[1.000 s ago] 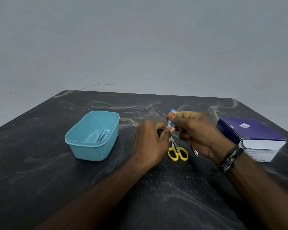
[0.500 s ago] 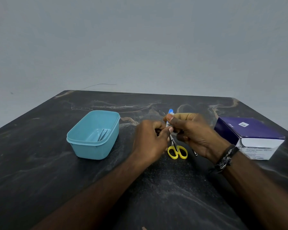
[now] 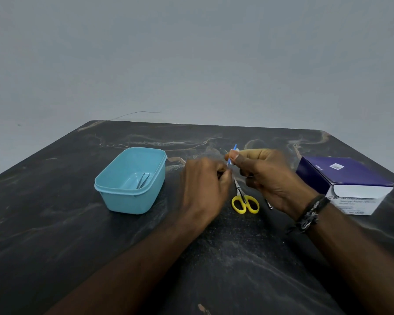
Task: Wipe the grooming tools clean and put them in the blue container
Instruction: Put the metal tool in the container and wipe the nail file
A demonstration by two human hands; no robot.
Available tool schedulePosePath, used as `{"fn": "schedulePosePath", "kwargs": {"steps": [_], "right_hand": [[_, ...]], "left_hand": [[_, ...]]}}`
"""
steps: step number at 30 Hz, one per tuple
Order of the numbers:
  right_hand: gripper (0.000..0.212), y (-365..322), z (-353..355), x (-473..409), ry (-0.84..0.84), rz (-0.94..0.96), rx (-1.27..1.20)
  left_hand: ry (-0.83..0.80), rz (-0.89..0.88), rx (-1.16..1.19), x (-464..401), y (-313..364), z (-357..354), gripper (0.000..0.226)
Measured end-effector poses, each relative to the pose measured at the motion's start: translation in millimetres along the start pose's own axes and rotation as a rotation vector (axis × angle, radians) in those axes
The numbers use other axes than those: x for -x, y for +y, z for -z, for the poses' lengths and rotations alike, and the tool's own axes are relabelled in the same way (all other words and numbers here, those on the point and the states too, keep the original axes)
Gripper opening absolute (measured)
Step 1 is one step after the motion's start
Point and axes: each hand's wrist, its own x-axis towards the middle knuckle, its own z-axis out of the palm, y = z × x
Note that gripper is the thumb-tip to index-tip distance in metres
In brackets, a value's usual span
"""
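Observation:
A light blue container stands on the dark table left of my hands, with metal tweezers lying inside. My right hand pinches a small blue and white wipe packet between thumb and forefinger. My left hand has curled fingers meeting the packet's lower edge, which they pinch. Small scissors with yellow handles lie on the table just below my hands. A thin metal tool pokes out from under my right hand; most of it is hidden.
A purple and white box of alcohol swabs sits at the right, close to my right wrist. The dark marbled table stretches toward me and to the left. A grey wall stands behind its far edge.
Both hands stay together on the packet above the scissors. My left hand has drawn slightly left and blurs with motion, while the right hand has lifted the packet a little.

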Motion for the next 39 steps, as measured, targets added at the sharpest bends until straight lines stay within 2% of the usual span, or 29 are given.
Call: {"fn": "schedulePosePath", "kwargs": {"steps": [3,7,10,14,16,25,30,35,39], "right_hand": [[0.024,6.6,-9.7,0.3,-0.002,0.043,0.079],[0.02,6.0,-9.9,-1.2,0.105,0.055,0.052],[0.017,3.6,-8.2,-1.7,0.109,0.038,0.008],[0.016,2.2,-7.9,-0.7,0.09,0.004,-0.029],[0.02,0.9,-7.7,0.1,0.066,0.002,-0.005],[0.025,-7.8,-2.9,1.7,0.1,-0.015,-0.124],[0.034,-2.5,-13.4,7.0,0.009,-0.035,-0.071],[0.05,-7.2,-2.8,2.6,0.173,-0.019,-0.1],[0.045,-8.1,0.8,1.7,0.138,-0.02,-0.149]], "left_hand": [[0.041,-0.04,-0.172,-1.3,1.2,5.2,0.025],[0.082,-0.089,-0.305,0.5,4.3,2.8,0.019],[0.071,-0.047,-0.176,0.7,7.3,1.9,0.008],[0.021,0.187,0.209,-2.8,1.7,0.3,0.015],[0.019,0.216,0.278,-4.2,-1.1,0.1,0.017],[-0.014,0.199,0.309,-3.3,-2.0,-6.4,0.017],[0.017,0.182,0.307,-5.1,-5.2,-2.9,0.016],[-0.041,0.174,0.316,-3.5,-1.7,-5.9,0.019],[-0.051,0.181,0.31,-4.5,-3.6,-6.4,0.021]]}}
